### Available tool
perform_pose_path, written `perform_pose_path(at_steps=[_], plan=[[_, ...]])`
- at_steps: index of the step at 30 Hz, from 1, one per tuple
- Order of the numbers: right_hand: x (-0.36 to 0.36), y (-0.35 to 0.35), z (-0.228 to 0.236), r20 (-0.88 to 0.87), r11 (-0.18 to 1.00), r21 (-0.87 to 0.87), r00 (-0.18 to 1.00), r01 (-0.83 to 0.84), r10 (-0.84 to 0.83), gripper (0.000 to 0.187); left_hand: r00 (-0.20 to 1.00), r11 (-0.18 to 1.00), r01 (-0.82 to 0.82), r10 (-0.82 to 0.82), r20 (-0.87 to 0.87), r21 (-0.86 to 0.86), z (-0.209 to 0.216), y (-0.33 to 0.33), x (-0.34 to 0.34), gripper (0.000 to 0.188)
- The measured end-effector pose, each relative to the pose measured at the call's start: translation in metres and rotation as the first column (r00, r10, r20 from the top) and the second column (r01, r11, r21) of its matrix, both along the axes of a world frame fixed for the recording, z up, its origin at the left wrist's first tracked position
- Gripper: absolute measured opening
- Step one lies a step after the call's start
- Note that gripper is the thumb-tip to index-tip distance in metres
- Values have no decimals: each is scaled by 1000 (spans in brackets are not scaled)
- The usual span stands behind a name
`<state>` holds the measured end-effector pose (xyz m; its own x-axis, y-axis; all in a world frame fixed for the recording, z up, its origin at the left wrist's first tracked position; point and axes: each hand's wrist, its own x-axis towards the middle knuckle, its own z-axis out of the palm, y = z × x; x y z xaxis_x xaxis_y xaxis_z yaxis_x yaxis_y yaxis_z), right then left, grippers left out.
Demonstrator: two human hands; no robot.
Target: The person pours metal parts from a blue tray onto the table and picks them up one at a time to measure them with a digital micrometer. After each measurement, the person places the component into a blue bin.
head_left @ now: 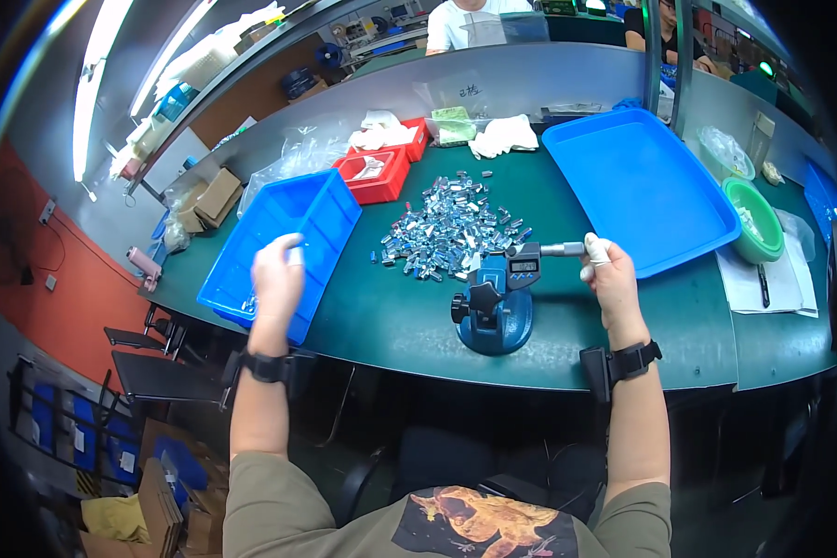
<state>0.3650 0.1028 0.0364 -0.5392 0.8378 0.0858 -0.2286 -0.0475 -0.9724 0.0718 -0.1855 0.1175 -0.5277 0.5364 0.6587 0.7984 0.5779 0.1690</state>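
Observation:
A digital micrometer (524, 267) is held in a blue stand (498, 325) near the front of the green table. At the end of its barrel my right hand (612, 274) is closed, with thumb and finger pinching the thimble. White covers show on some fingertips. Over the blue bin (321, 216) on the left hovers my left hand (279, 279), smeared by motion, so its grip and anything in it cannot be made out. A few small metal pieces lie in the bin. A pile of small shiny metal parts (446, 223) spreads behind the micrometer.
A large blue tray (642, 191) lies at the right, beside a green bowl (755, 221) and paper with a pen (764, 286). Red boxes (381, 181) and white cloths (504, 138) stand at the back. Cardboard (216, 197) is at the left. Two people sit beyond the partition.

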Motion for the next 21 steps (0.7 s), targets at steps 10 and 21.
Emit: perform_pose_path(at_steps=[10,21], plan=[[2,-2,1,36,999,31,999,23,-24,26,883,878,441,-388,264,-185,-79,147,34,19],[7,0,3,38,1000,1,999,3,-3,25,37,734,263,-656,754,626,-59,164,89,18]])
